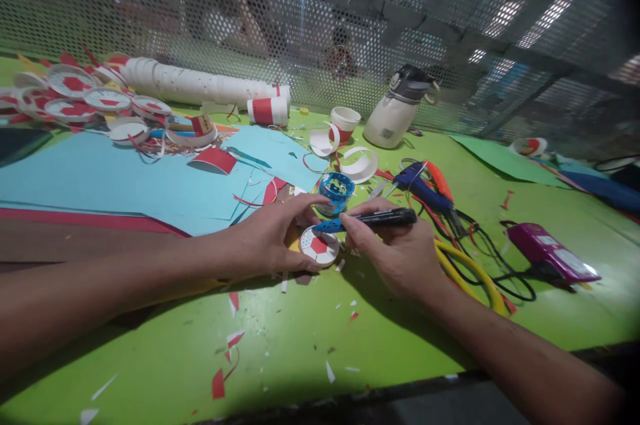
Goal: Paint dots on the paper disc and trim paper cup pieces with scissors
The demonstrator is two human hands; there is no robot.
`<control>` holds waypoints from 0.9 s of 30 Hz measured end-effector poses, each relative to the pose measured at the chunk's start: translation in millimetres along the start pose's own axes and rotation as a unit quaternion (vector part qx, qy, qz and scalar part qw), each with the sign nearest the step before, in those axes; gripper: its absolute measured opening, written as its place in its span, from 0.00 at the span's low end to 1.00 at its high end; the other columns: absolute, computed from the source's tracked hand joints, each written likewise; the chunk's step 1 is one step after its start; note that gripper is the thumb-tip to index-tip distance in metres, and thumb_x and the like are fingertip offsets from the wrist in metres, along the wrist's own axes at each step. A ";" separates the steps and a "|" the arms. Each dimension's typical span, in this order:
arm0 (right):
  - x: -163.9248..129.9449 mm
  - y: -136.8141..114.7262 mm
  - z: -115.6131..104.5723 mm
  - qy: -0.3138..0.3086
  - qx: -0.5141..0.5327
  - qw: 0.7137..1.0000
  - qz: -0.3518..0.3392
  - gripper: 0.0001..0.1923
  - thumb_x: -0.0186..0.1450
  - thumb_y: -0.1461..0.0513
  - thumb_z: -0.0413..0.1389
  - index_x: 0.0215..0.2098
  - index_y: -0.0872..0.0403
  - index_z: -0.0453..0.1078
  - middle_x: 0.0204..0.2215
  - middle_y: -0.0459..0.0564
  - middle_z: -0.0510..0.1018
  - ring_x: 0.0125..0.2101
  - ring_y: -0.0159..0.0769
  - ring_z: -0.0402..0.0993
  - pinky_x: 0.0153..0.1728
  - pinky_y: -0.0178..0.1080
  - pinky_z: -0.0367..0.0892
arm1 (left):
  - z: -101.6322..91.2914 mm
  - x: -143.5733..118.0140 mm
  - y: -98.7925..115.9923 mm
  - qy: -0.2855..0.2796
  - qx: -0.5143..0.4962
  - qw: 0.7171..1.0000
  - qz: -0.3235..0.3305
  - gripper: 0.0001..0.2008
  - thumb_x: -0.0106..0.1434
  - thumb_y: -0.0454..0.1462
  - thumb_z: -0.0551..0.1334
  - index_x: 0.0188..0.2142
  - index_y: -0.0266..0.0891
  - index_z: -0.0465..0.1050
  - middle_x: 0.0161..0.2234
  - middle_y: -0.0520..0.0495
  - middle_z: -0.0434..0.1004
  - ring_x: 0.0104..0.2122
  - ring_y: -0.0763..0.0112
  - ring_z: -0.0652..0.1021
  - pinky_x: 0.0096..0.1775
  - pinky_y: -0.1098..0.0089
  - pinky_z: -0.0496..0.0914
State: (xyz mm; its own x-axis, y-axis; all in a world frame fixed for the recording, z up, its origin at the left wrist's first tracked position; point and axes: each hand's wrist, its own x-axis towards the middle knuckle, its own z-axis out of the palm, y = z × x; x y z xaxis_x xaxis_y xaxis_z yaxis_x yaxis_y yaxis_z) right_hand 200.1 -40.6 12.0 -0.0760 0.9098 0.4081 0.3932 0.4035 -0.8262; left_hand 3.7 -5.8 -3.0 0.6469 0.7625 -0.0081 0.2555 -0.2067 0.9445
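Note:
My left hand [280, 235] grips a small round white paper disc [325, 250] by its edge, thumb at the near side and fingers at the far side. A red patch, dark lines and small blue dots mark the disc's face. In my right hand [400, 248] is a marker [380, 219] with a black body and a blue front part; its tip is over the disc's upper left, and I cannot tell whether it touches. Just beyond the disc stands a blue-stained round tub [336, 193], close to my left index finger.
Blue paper sheets [115, 171] lie left, below a pile of decorated discs [107, 99] and a long stack of paper cups [200, 81]. A bottle [397, 108] stands at the back. Right are a glue gun [425, 185], yellow ring [470, 278] and purple device [553, 255]. Paper scraps litter the front.

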 end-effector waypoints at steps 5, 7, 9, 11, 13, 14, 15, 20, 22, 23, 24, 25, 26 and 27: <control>-0.3 -0.7 -1.3 0.054 -0.021 0.998 -0.014 0.06 0.60 0.60 0.61 0.28 0.53 0.70 0.17 0.41 0.73 0.17 0.29 0.68 0.22 0.35 0.68 | -0.4 0.4 -2.9 0.014 0.024 1.000 0.013 0.37 0.51 0.36 0.71 0.58 0.41 0.59 0.46 0.41 0.73 0.23 0.78 0.77 0.22 0.77 0.70; -0.3 -0.4 -1.1 0.044 -0.021 0.999 -0.008 0.06 0.60 0.61 0.61 0.28 0.54 0.71 0.18 0.42 0.73 0.18 0.29 0.69 0.21 0.34 0.67 | -0.1 0.2 -3.0 0.019 0.019 1.000 0.005 0.37 0.51 0.35 0.71 0.59 0.41 0.59 0.46 0.41 0.73 0.23 0.77 0.77 0.23 0.77 0.71; -0.5 0.1 -0.8 0.036 -0.015 0.999 -0.002 0.06 0.60 0.61 0.61 0.29 0.55 0.71 0.19 0.43 0.74 0.18 0.29 0.69 0.21 0.34 0.67 | 0.3 -0.3 -2.6 0.012 0.002 1.000 -0.003 0.37 0.52 0.35 0.70 0.59 0.41 0.57 0.45 0.42 0.74 0.22 0.77 0.77 0.22 0.76 0.71; -0.6 0.5 -0.6 0.033 -0.013 0.999 0.003 0.06 0.60 0.61 0.61 0.29 0.55 0.70 0.19 0.42 0.73 0.19 0.29 0.69 0.21 0.34 0.67 | 0.6 -0.7 -2.1 0.007 -0.003 1.000 -0.002 0.36 0.53 0.35 0.70 0.59 0.41 0.57 0.46 0.42 0.73 0.21 0.78 0.77 0.22 0.76 0.72; -0.4 0.8 -0.7 0.027 -0.013 1.000 0.007 0.06 0.59 0.61 0.61 0.29 0.54 0.70 0.18 0.42 0.73 0.19 0.29 0.69 0.22 0.34 0.67 | 0.9 -0.8 -1.8 0.010 -0.001 1.000 0.002 0.36 0.52 0.34 0.70 0.58 0.41 0.58 0.47 0.41 0.72 0.22 0.78 0.77 0.23 0.76 0.72; -0.3 1.1 -0.8 0.023 -0.014 1.000 0.008 0.06 0.60 0.61 0.61 0.29 0.54 0.70 0.18 0.42 0.73 0.19 0.30 0.68 0.22 0.34 0.67 | 1.1 -0.8 -1.7 0.009 -0.008 1.000 0.003 0.36 0.52 0.34 0.70 0.58 0.41 0.58 0.48 0.41 0.72 0.23 0.78 0.78 0.23 0.76 0.73; 0.0 1.4 -0.9 0.019 -0.014 1.000 0.009 0.05 0.60 0.61 0.61 0.29 0.54 0.70 0.18 0.42 0.72 0.19 0.30 0.68 0.22 0.35 0.67 | 1.4 -0.7 -1.7 0.005 -0.020 1.000 0.000 0.36 0.53 0.34 0.70 0.58 0.42 0.57 0.48 0.40 0.72 0.23 0.77 0.78 0.23 0.75 0.73; 0.7 2.7 -0.6 0.017 -0.007 1.000 0.008 0.05 0.60 0.60 0.61 0.29 0.53 0.70 0.19 0.42 0.72 0.20 0.30 0.69 0.23 0.35 0.67 | 2.9 0.1 -2.0 -0.009 -0.058 0.998 -0.006 0.35 0.53 0.33 0.69 0.58 0.42 0.56 0.49 0.40 0.71 0.22 0.75 0.79 0.24 0.74 0.74; 0.8 2.6 -0.3 0.012 -0.008 1.000 0.007 0.05 0.60 0.61 0.61 0.30 0.54 0.71 0.20 0.42 0.72 0.20 0.30 0.69 0.23 0.35 0.68 | 3.0 0.1 -2.5 -0.011 -0.057 0.998 -0.006 0.35 0.54 0.33 0.69 0.59 0.42 0.56 0.47 0.41 0.72 0.22 0.75 0.79 0.23 0.74 0.74; 0.9 2.5 -0.1 0.009 -0.009 1.000 0.006 0.05 0.60 0.61 0.61 0.30 0.54 0.71 0.20 0.42 0.73 0.20 0.30 0.69 0.24 0.35 0.68 | 2.9 0.0 -2.7 -0.013 -0.057 0.998 -0.007 0.35 0.54 0.34 0.69 0.59 0.42 0.55 0.46 0.42 0.72 0.21 0.75 0.79 0.22 0.74 0.73; 1.0 2.3 0.0 0.008 -0.009 1.000 0.003 0.05 0.60 0.61 0.61 0.30 0.54 0.71 0.20 0.42 0.73 0.20 0.29 0.69 0.24 0.35 0.68 | 2.8 -0.1 -3.0 -0.014 -0.055 0.998 -0.009 0.36 0.54 0.34 0.69 0.59 0.42 0.55 0.46 0.42 0.72 0.21 0.75 0.79 0.21 0.75 0.73; 1.1 2.1 0.2 0.007 -0.008 1.000 0.002 0.05 0.60 0.61 0.61 0.30 0.55 0.71 0.20 0.42 0.73 0.20 0.29 0.70 0.24 0.35 0.68 | 2.6 -0.2 -3.3 -0.014 -0.052 0.998 -0.009 0.36 0.54 0.34 0.69 0.59 0.42 0.55 0.45 0.43 0.73 0.21 0.75 0.78 0.21 0.75 0.72; 1.2 1.9 0.2 0.007 -0.009 1.000 0.001 0.05 0.60 0.61 0.61 0.30 0.55 0.71 0.20 0.42 0.73 0.20 0.29 0.70 0.24 0.35 0.69 | 2.6 -0.3 -3.5 -0.013 -0.050 0.999 -0.010 0.36 0.54 0.34 0.69 0.59 0.42 0.55 0.44 0.43 0.73 0.21 0.75 0.79 0.21 0.75 0.72; 1.3 1.7 0.2 0.007 -0.010 1.000 0.000 0.05 0.60 0.61 0.61 0.30 0.55 0.71 0.20 0.42 0.73 0.20 0.29 0.70 0.24 0.35 0.69 | 2.5 -0.3 -3.7 -0.013 -0.049 0.999 -0.009 0.36 0.55 0.34 0.69 0.59 0.42 0.55 0.43 0.44 0.73 0.22 0.74 0.79 0.21 0.75 0.73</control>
State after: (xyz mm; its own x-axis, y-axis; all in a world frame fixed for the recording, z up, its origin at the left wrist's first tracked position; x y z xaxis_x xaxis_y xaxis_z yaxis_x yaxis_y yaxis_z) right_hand 200.5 -38.8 11.1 -0.0630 0.9086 0.4128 0.4113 0.4005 -0.8188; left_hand 4.3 -6.8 -7.3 0.6613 0.7494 -0.0332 0.1971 -0.1309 0.9716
